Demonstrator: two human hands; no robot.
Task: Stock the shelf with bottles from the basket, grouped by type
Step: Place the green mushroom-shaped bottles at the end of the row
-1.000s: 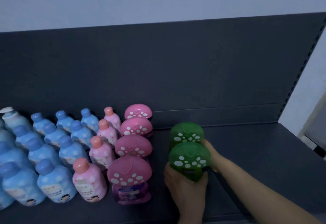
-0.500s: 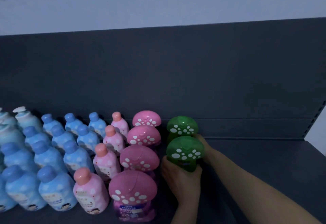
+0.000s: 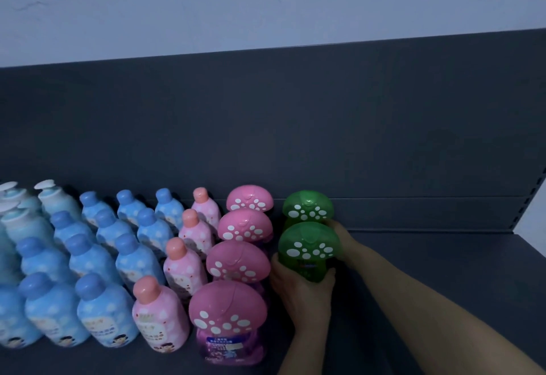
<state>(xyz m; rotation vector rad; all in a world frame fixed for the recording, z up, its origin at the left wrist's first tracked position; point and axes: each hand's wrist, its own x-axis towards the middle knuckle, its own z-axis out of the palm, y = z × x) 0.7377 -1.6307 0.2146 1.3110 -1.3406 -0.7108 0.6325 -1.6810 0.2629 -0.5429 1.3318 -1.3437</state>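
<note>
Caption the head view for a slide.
Left hand grips the front green-capped bottle, right hand at its side, beside the pink mushroom-cap row.

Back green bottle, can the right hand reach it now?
Probably yes: the right hand is beside the back green bottle, nothing between them, though it holds the front green bottle.

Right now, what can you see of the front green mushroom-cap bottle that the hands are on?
The front green bottle has a translucent green, plastic-looking mushroom cap with white spots over a narrower green body. It looks upright, directly before the rear green bottle, right of the pink mushroom-cap column; its base is hidden. The left hand grips its body from the front; the right hand lies against its right side, fingers hidden.
</note>
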